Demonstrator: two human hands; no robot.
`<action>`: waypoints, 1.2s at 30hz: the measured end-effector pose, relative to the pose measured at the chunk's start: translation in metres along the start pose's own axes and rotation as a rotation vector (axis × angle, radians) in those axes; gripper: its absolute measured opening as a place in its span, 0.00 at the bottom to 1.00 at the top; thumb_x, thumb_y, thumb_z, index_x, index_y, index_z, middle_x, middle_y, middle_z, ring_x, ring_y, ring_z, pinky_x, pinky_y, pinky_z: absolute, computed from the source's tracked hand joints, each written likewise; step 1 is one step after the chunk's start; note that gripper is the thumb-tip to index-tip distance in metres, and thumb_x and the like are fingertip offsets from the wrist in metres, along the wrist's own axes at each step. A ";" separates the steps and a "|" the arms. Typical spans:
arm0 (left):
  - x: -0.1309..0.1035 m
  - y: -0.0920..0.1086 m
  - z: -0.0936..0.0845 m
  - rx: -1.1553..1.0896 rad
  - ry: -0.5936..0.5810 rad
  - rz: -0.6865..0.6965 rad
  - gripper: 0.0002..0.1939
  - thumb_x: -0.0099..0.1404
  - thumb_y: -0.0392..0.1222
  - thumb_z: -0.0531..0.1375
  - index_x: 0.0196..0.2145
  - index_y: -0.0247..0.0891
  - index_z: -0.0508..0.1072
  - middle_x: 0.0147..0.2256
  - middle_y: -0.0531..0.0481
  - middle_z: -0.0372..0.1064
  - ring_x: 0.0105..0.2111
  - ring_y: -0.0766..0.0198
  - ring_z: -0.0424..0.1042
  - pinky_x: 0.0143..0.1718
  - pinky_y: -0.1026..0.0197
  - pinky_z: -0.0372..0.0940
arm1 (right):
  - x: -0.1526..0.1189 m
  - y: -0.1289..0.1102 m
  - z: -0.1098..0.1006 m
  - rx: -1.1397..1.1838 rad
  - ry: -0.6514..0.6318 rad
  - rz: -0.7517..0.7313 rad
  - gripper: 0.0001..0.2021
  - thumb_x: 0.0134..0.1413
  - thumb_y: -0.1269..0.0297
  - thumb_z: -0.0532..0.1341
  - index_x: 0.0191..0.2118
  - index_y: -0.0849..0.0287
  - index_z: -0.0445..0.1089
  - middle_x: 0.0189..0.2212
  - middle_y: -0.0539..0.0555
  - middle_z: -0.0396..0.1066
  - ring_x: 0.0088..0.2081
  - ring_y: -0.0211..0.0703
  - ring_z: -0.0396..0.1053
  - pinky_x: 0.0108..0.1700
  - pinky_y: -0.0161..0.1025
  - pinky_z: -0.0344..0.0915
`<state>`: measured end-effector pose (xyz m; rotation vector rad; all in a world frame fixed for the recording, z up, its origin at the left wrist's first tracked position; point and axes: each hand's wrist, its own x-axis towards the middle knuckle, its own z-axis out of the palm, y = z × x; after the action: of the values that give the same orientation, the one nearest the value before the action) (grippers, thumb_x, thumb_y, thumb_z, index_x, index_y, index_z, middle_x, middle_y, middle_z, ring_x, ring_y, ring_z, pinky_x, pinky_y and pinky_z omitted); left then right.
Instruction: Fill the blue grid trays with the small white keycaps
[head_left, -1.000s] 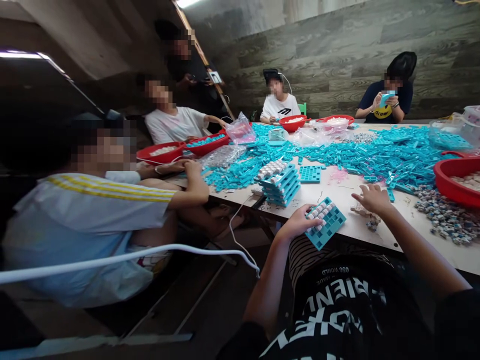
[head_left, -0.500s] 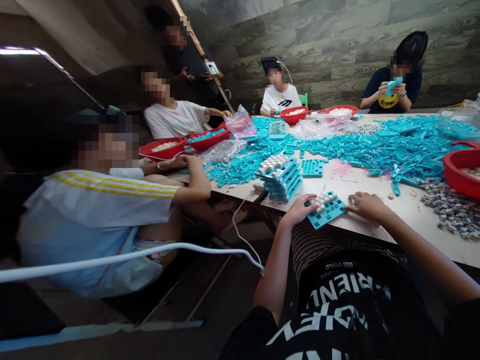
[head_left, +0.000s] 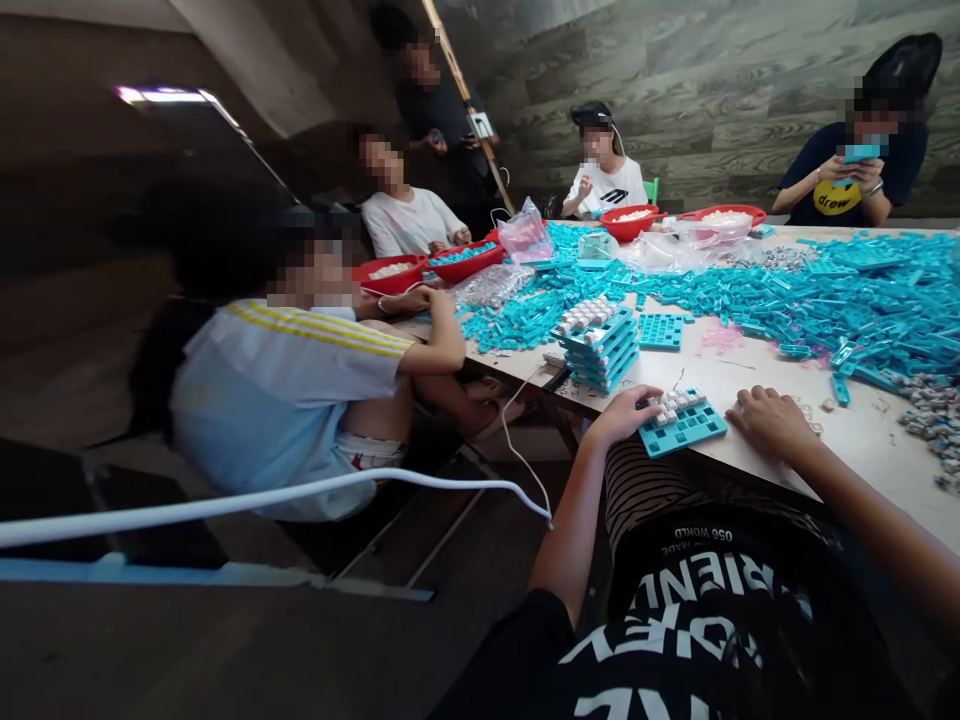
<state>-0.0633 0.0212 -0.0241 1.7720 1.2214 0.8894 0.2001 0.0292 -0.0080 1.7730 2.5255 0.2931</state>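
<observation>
A turquoise grid tray [head_left: 686, 432] with square openings lies at the table's front edge, tilted slightly towards me. White keycap-like blocks [head_left: 673, 404] fill its far rows, while the nearer openings show dark. My left hand [head_left: 628, 414] grips the tray's left end, thumb over the top by the blocks. To the right of the tray, apart from it, my right hand [head_left: 772, 422] rests palm down on the table with its fingers loosely bent and a little apart. Nothing shows in it, though its underside is hidden.
Beyond my left hand stands a stack of turquoise trays [head_left: 598, 350] with white blocks; another grid tray [head_left: 660, 331] lies beside it. Turquoise parts [head_left: 757, 290] heap across the table. Small switch-like pieces [head_left: 930, 425] lie right. Several people sit around; a white cable [head_left: 300, 497] crosses left.
My right hand has moved off the tray's right edge onto the table beside it. The left hand still holds the tray. The whole view has swung left.
</observation>
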 end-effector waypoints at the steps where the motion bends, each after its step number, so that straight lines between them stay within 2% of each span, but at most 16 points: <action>1: -0.001 0.001 0.001 0.012 0.010 0.000 0.18 0.58 0.41 0.59 0.47 0.36 0.70 0.48 0.45 0.68 0.47 0.58 0.67 0.51 0.57 0.60 | 0.000 -0.002 0.000 -0.012 0.013 -0.005 0.19 0.62 0.54 0.44 0.42 0.63 0.64 0.39 0.63 0.66 0.41 0.53 0.63 0.38 0.44 0.57; 8: -0.005 0.006 0.006 0.094 0.120 -0.004 0.15 0.60 0.42 0.57 0.44 0.38 0.72 0.45 0.46 0.70 0.45 0.58 0.68 0.50 0.58 0.60 | 0.006 0.002 0.004 -0.044 0.010 -0.022 0.17 0.63 0.56 0.44 0.42 0.62 0.62 0.38 0.61 0.66 0.38 0.49 0.64 0.36 0.41 0.56; 16: -0.005 0.007 0.029 0.045 0.192 0.101 0.12 0.62 0.38 0.53 0.41 0.36 0.72 0.44 0.44 0.70 0.46 0.60 0.67 0.50 0.59 0.61 | 0.015 0.011 0.008 0.006 -0.056 -0.062 0.14 0.62 0.59 0.44 0.40 0.61 0.62 0.34 0.59 0.69 0.30 0.45 0.67 0.28 0.36 0.53; 21: -0.005 0.009 0.038 0.048 0.195 0.149 0.16 0.62 0.41 0.55 0.48 0.37 0.67 0.48 0.43 0.67 0.48 0.59 0.66 0.50 0.56 0.62 | 0.021 0.020 0.008 0.097 -0.040 -0.079 0.12 0.59 0.57 0.50 0.36 0.59 0.65 0.30 0.59 0.70 0.29 0.44 0.67 0.30 0.37 0.56; 23: -0.007 0.012 0.043 0.069 0.309 0.226 0.19 0.61 0.42 0.56 0.50 0.37 0.65 0.50 0.42 0.65 0.51 0.58 0.63 0.54 0.54 0.58 | 0.023 0.026 0.004 0.120 -0.015 -0.067 0.11 0.58 0.58 0.51 0.33 0.59 0.65 0.27 0.57 0.70 0.27 0.43 0.66 0.29 0.37 0.56; 25: -0.013 0.018 0.051 0.036 0.475 0.292 0.18 0.62 0.43 0.56 0.49 0.37 0.65 0.49 0.42 0.65 0.52 0.58 0.62 0.56 0.53 0.55 | 0.023 0.029 -0.005 0.154 0.041 -0.052 0.10 0.57 0.59 0.51 0.30 0.59 0.64 0.23 0.55 0.68 0.24 0.42 0.64 0.28 0.37 0.55; 27: -0.021 0.030 0.062 -0.097 0.597 0.292 0.16 0.64 0.45 0.53 0.47 0.37 0.66 0.47 0.43 0.66 0.50 0.59 0.64 0.54 0.53 0.57 | 0.020 0.025 -0.019 0.269 0.153 -0.035 0.11 0.57 0.59 0.50 0.28 0.59 0.62 0.20 0.53 0.65 0.22 0.40 0.61 0.27 0.36 0.54; 29: -0.032 0.045 0.074 -0.321 0.644 0.231 0.15 0.65 0.47 0.51 0.46 0.37 0.67 0.46 0.43 0.67 0.49 0.60 0.65 0.53 0.54 0.58 | 0.012 0.010 -0.037 0.463 0.315 -0.037 0.14 0.58 0.56 0.49 0.27 0.58 0.61 0.18 0.50 0.62 0.20 0.37 0.58 0.25 0.35 0.54; 31: -0.042 0.063 0.082 -0.642 0.608 0.134 0.17 0.67 0.48 0.47 0.47 0.37 0.65 0.47 0.43 0.66 0.50 0.60 0.65 0.53 0.54 0.58 | 0.001 -0.016 -0.055 0.624 0.435 -0.105 0.15 0.59 0.54 0.49 0.27 0.58 0.60 0.18 0.49 0.61 0.20 0.35 0.56 0.24 0.33 0.54; 32: -0.046 0.071 0.086 -0.816 0.541 0.069 0.19 0.68 0.49 0.43 0.48 0.37 0.65 0.47 0.42 0.66 0.50 0.59 0.65 0.53 0.52 0.59 | -0.005 -0.031 -0.062 0.668 0.447 -0.182 0.16 0.59 0.53 0.48 0.27 0.58 0.60 0.18 0.49 0.61 0.20 0.34 0.55 0.24 0.33 0.54; 34: -0.054 0.083 0.089 -1.085 0.345 -0.071 0.24 0.69 0.49 0.36 0.48 0.37 0.64 0.47 0.41 0.67 0.51 0.56 0.65 0.50 0.49 0.62 | -0.018 -0.060 -0.072 0.661 0.407 -0.384 0.15 0.60 0.56 0.48 0.27 0.58 0.62 0.20 0.50 0.62 0.21 0.34 0.55 0.24 0.33 0.54; 36: -0.059 0.090 0.091 -1.177 0.223 -0.181 0.26 0.69 0.46 0.32 0.47 0.38 0.65 0.48 0.41 0.67 0.52 0.55 0.64 0.50 0.49 0.62 | -0.028 -0.083 -0.075 0.563 0.359 -0.550 0.15 0.60 0.59 0.48 0.27 0.58 0.63 0.22 0.52 0.64 0.23 0.36 0.58 0.27 0.35 0.55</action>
<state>0.0346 -0.0743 0.0094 0.6219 0.6773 1.3295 0.1221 -0.0335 0.0493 1.1015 3.4808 -0.1610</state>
